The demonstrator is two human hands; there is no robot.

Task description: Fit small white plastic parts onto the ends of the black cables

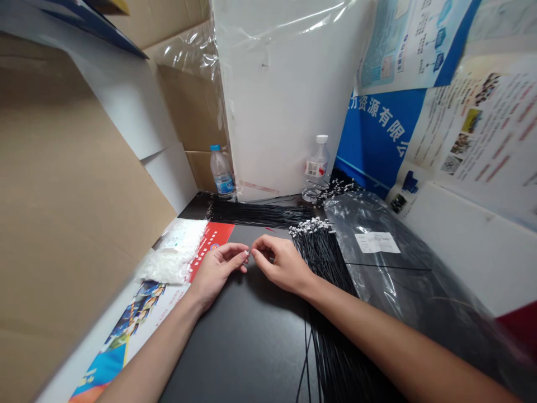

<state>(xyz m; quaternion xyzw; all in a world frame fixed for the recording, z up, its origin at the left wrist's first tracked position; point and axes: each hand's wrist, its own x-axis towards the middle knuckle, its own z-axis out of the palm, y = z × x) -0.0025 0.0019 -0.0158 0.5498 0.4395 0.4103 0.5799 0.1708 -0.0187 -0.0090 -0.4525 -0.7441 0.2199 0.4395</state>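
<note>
My left hand (218, 270) is closed in a pinch on a small white connector (247, 253), mostly covered by the fingertips. Thumb and index finger of my right hand (280, 262) are pinched together right beside it, the two hands' fingertips almost touching. From behind my right hand a single black wire (388, 266) runs out to the right; its held end is hidden. Under my right forearm lies a thick bundle of black wires (327, 254) with white connectors (312, 225) at their far ends. Left of my left hand sits a clear bag of small white parts (170, 260).
Another bundle of black wires (264, 212) lies across the back of the dark table (235, 341). Two plastic bottles, one blue-capped (221, 170) and one white-capped (316, 168), stand behind it. A clear plastic bag (377, 280) covers the right side. Cardboard (75, 184) walls the left.
</note>
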